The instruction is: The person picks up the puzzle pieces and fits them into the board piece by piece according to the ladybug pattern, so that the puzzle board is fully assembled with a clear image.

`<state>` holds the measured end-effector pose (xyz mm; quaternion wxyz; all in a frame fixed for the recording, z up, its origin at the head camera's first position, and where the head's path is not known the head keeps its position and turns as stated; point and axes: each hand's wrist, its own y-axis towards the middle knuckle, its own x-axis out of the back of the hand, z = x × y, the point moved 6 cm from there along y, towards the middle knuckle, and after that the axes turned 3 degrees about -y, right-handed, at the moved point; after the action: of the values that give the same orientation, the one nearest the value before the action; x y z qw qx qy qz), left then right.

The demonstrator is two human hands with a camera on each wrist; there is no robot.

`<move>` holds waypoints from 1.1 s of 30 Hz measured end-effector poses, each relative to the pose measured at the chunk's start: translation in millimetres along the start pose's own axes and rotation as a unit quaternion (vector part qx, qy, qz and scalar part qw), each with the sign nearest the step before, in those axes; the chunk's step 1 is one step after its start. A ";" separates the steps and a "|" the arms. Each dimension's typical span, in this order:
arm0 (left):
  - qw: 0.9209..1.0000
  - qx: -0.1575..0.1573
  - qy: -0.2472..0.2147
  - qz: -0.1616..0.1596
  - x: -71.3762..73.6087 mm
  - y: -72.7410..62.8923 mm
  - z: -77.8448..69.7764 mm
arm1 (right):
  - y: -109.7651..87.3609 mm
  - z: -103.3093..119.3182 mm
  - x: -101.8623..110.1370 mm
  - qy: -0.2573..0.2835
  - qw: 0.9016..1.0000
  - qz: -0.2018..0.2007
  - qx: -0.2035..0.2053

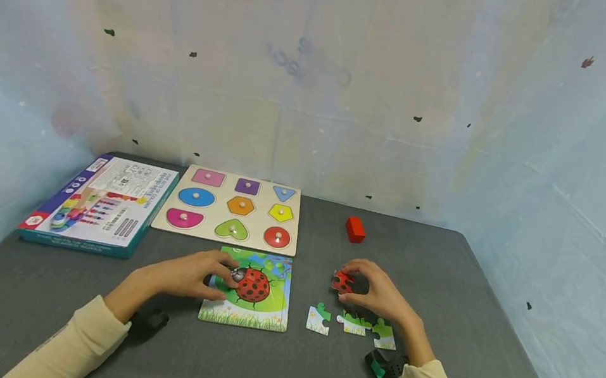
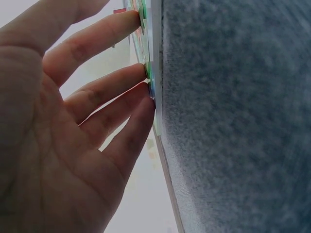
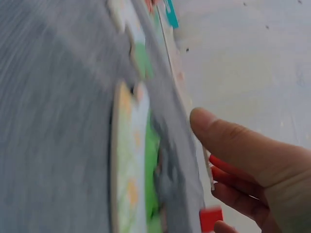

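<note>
My left hand rests its fingertips on the left part of a ladybug puzzle board lying flat. In the left wrist view, its spread fingers touch the board's surface near the edge. To the right of the board, my right hand pinches a red, black-spotted puzzle piece between thumb and fingers. The right wrist view hides most of that piece behind the hand. Closer to me lie a white-and-green puzzle piece, a grassy piece and a green corner piece.
A knobbed shape board lies behind the ladybug board, with a toy box to its left. A red block stands behind my right hand. Plastic sheeting hangs behind the grey table.
</note>
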<state>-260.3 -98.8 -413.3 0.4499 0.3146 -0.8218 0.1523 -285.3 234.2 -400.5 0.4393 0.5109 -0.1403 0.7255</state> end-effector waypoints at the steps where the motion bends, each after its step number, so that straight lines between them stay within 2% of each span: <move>1: 1.000 0.001 0.002 -0.001 0.0 0.3 -0.1 | 2.6 3.2 -0.6 0.004 1.000 -0.001 0.002; 10: 1.000 0.000 0.013 -0.004 0.3 1.3 -2.1 | 26.7 37.8 -22.6 0.021 0.999 0.024 0.040; 15: 1.000 0.004 0.009 -0.003 1.1 0.6 -1.8 | 43.2 59.2 -42.1 0.029 0.998 0.030 0.056; 23: 1.000 -0.002 0.008 -0.003 0.9 0.0 -1.8 | 63.7 96.9 -73.5 0.035 0.993 0.034 0.108; 33: 1.000 -0.005 0.006 -0.004 0.2 -0.6 -0.7 | 74.8 116.7 -94.4 0.001 0.990 0.064 0.122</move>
<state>-259.5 -99.0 -412.8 0.4571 0.3147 -0.8186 0.1484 -262.9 68.4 -412.7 0.3267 0.5498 -0.0821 0.7643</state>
